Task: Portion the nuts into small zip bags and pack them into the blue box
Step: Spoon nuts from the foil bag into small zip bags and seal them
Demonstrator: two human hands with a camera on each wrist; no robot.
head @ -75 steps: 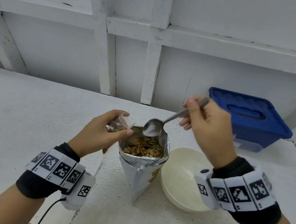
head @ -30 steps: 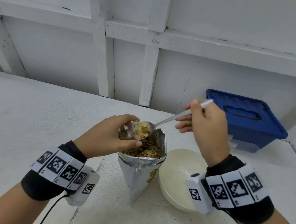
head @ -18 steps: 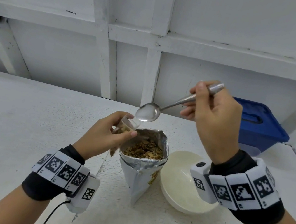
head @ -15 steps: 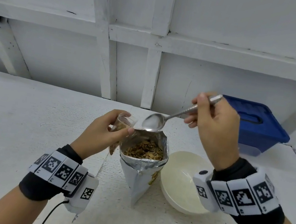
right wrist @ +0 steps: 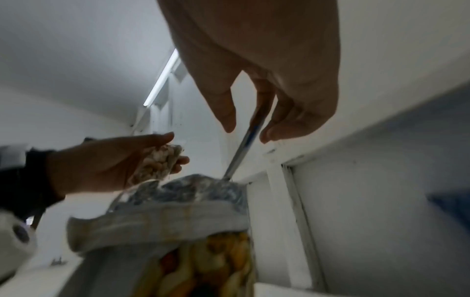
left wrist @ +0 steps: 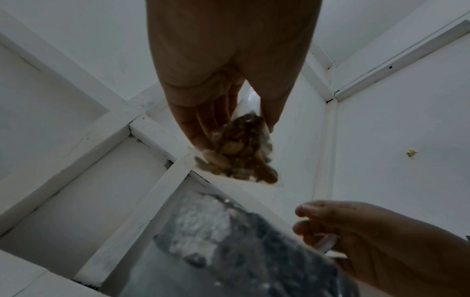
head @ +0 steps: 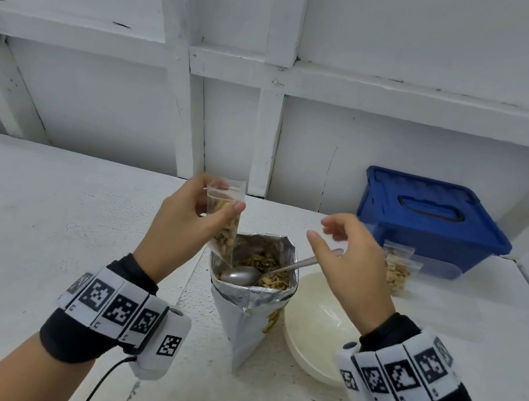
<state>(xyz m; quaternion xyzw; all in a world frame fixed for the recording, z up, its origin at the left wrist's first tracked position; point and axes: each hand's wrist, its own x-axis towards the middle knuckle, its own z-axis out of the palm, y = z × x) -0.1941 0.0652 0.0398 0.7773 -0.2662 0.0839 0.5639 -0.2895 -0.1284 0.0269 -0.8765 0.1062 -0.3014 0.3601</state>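
My left hand (head: 217, 206) pinches a small clear zip bag (head: 226, 225), partly filled with nuts, by its top, just above the left rim of the open foil nut bag (head: 250, 305). The same zip bag (left wrist: 239, 156) hangs below my fingers in the left wrist view. A metal spoon (head: 241, 274) lies in the foil bag with its handle leaning out to the right. My right hand (head: 323, 235) hovers over that handle with relaxed fingers and holds nothing; the spoon handle (right wrist: 244, 144) passes between thumb and fingers without being gripped. The blue box (head: 426, 219) stands lidded at the back right.
A filled zip bag (head: 395, 271) leans against the front of the blue box. A white bowl (head: 311, 332) sits right of the foil bag, under my right wrist. The white table (head: 26, 232) meets a white panelled wall behind.
My right hand lowered the spoon into the foil bag and let go of it. My left hand raised the zip bag above the foil bag's rim.
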